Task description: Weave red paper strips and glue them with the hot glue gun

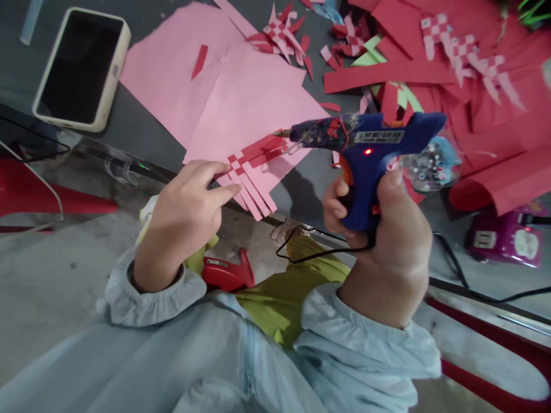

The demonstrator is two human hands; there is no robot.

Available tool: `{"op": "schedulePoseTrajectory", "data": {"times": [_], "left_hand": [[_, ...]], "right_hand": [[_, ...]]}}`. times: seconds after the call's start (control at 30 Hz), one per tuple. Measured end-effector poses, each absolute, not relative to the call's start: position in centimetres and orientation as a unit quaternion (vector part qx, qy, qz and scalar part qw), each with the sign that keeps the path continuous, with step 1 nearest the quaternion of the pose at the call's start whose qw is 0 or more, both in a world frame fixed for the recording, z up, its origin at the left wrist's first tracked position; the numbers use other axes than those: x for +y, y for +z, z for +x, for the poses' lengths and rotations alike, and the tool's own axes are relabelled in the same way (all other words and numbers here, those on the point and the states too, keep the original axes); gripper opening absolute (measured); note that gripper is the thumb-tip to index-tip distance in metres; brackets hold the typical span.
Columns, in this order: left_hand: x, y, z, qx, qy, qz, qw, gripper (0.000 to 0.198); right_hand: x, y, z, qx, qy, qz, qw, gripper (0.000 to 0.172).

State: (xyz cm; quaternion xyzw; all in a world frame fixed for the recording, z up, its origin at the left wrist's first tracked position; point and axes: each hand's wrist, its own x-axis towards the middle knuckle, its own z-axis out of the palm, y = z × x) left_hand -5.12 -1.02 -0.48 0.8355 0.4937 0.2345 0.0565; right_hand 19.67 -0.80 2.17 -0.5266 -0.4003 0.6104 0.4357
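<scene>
Head view shows me the dark table (133,123), whose near edge runs slanting under the person's two forearms. On this surface, the open room is mostly a dark strip between the pink sheets (258,92) and the phone (81,69) at left, and a smaller dark patch below the glue gun (364,172). On the right side, a wide heap of red paper (495,137) takes most of the place, with one curled sheet near the purple box (505,235).

The right hand (396,223) is wrapped around the handle of the glue gun, so these fingers are grasping firmly. The gun points to the left, and its small red light is lit. Behind its rear part stands a clear ball (434,166), just beside, and the black cord (327,250) loops below the gun near the table edge.

The left hand (185,201) has its fingers loosely bent and apart, two fingertips touching the woven piece (236,166). This piece lies on the lower corner of the pink sheets, close to the near edge; its red strips reach under the nozzle. If the nozzle touches them, I cannot tell. Smallest is a red scrap (198,62), higher on the pink sheets.
</scene>
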Motion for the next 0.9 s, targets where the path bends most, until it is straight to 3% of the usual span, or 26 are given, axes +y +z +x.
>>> {"op": "schedulePoseTrajectory", "data": {"times": [0.23, 0.6, 0.9], "left_hand": [[-0.96, -0.68, -4.93, 0.538, 0.33, 0.769, 0.101, 0.034], [-0.75, -0.56, -4.69, 0.602, 0.349, 0.718, 0.015, 0.034], [-0.66, -0.53, -4.66, 0.617, 0.361, 0.699, 0.005, 0.032]], "right_hand": [[-0.76, 2.45, 19.52, -0.397, 0.626, -0.506, 0.442, 0.044], [-0.63, 2.28, 19.54, -0.412, 0.622, -0.49, 0.451, 0.046], [-0.61, 2.37, 19.19, -0.395, 0.612, -0.511, 0.457, 0.051]]}}
